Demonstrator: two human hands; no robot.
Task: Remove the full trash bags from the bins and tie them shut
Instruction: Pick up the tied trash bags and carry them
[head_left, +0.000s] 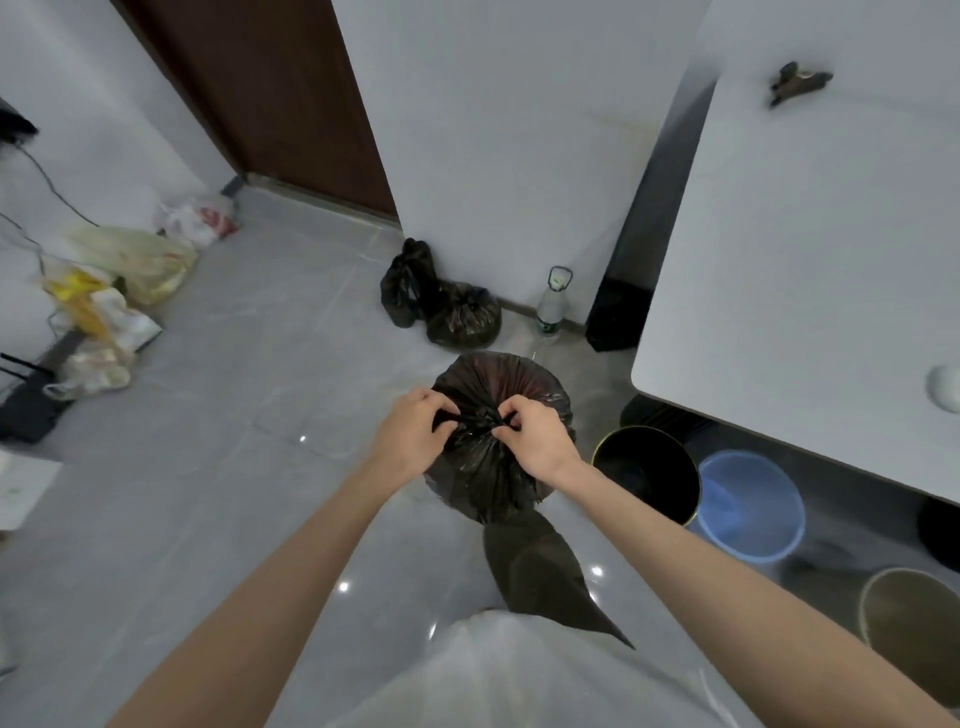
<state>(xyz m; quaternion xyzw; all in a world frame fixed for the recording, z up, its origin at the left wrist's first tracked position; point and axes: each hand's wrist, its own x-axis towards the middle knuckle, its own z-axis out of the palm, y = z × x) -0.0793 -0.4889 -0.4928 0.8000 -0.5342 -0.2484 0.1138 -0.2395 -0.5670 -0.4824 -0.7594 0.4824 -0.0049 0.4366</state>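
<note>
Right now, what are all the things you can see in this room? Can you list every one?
black trash bag being tied: 1, black, on the floor in the middle
tied black bags: 2, black, by the wall corner
water bottle: 1, clear with green label, right of those bags
black bin: 1, black, under the table edge
blue bin: 1, blue, right of the black bin
tan bin: 1, brownish, lower right
table: 1, white, right side
light plastic bags: several, yellow and white, left by the wall
door: 1, dark brown, top left
left hand: 1, fingers gripping the bag's neck
right hand: 1, fingers gripping the bag's neck
</note>
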